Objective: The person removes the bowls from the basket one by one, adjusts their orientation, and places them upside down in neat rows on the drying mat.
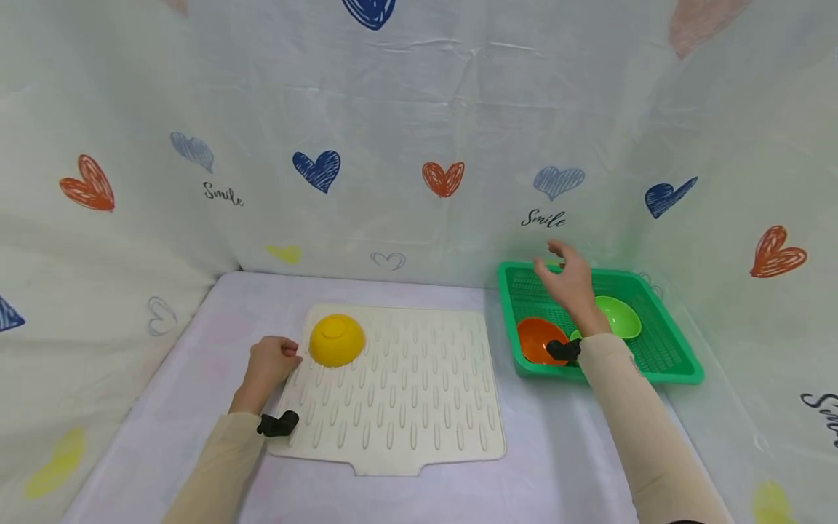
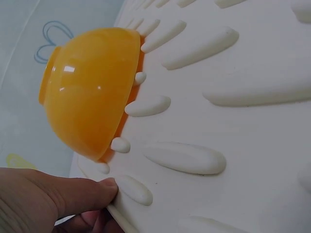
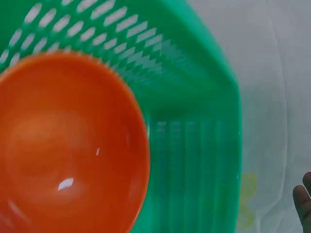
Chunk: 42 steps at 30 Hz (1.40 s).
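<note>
Two hands – one yellow bowl, one mat.

My left hand pinches the matt rubbery ribbed mat; yellow bowl and orange bowl are glossy smooth plastic.

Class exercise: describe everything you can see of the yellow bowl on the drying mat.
The yellow bowl is glossy, plastic-looking, with a round foot ring. It sits upside down, rim on the ribbed cream mat, near its far left corner. Nothing grips it; the left hand pinches the mat's edge just beside it.
</note>
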{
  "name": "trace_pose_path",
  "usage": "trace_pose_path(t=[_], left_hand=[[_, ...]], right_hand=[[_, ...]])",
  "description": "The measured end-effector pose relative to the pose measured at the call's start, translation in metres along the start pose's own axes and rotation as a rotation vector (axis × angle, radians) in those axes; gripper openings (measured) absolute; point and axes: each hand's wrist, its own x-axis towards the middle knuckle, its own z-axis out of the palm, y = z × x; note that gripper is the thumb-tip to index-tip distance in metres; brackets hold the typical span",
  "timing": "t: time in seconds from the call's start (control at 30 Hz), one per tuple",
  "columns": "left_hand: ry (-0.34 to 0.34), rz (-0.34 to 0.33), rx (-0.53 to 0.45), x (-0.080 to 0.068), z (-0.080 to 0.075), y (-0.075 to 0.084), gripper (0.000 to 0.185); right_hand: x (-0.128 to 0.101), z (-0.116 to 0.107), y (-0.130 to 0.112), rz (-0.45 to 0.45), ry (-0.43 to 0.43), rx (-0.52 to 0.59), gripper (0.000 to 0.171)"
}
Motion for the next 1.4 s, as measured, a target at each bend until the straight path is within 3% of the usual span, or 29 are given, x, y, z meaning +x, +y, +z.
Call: trace_pose_path(t=[0.17,0.47,0.7,0.83,1.07,1.4], left_hand=[[0.000,0.008,0.002,-0.004,0.000,-0.001,0.026],[0.030,0.046,-0.024,-0.002,0.002,-0.003,0.026],[0.032,0.041,-0.023,-0.001,0.001,-0.004,0.025],[0.038,0.047,-0.025,0.000,0.001,-0.005,0.025],[0.039,0.044,-0.024,-0.001,0.003,-0.004,0.024],[0.040,0.037,-0.019,-0.002,0.001,-0.001,0.025]], right_hand=[[-0.007,-0.014,0.025,0.087,-0.022,-0.076,0.078],[-0.015,-0.033,0.063,0.322,-0.107,-0.147,0.106],[-0.024,-0.045,0.084,0.508,-0.209,-0.158,0.131],[-0.025,-0.054,0.091,0.590,-0.258,-0.176,0.137],[-0.029,-0.070,0.105,0.637,-0.321,-0.188,0.136],[-0.026,-0.083,0.109,0.646,-0.516,-0.182,0.140]])
